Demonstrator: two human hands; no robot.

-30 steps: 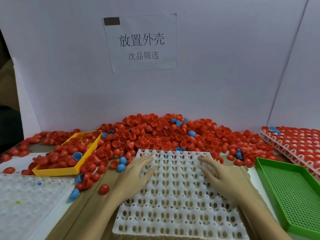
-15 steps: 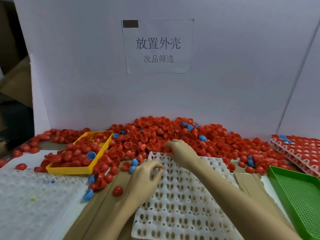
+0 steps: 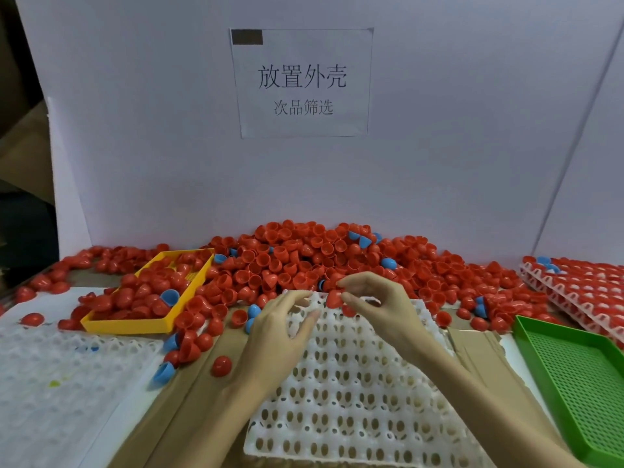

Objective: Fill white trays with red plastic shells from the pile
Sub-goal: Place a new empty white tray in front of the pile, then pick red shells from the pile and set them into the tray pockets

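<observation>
Red plastic shells [image 3: 304, 261] are heaped in a broad pile against the white backboard [image 3: 439, 146], with a few blue shells [image 3: 388, 263] mixed in. One red shell [image 3: 334, 298] is pinched between the thumb and fingertips of the right hand [image 3: 381, 309] above the far edge of the white tray [image 3: 354, 383]; whether it already touches a socket cannot be told from this angle. The tray is laid on brown cardboard [image 3: 479, 352] in front of the pile, and its sockets appear unfilled. The left hand [image 3: 280, 336] is rested on the tray's far left corner with fingers loosely spread and nothing held. A yellow bin [image 3: 135, 324], partly filled with red shells, is set to the left of the pile. A green mesh tray [image 3: 580, 376] is placed at the right edge, well apart from both hands. Behind it, stacked white trays [image 3: 574, 285] already filled with red shells are seen. Another white tray [image 3: 50, 383] is laid at the lower left. A loose red shell [image 3: 222, 365] is seen on the cardboard near the left wrist. A printed paper sign [image 3: 302, 82] is fixed to the backboard.
</observation>
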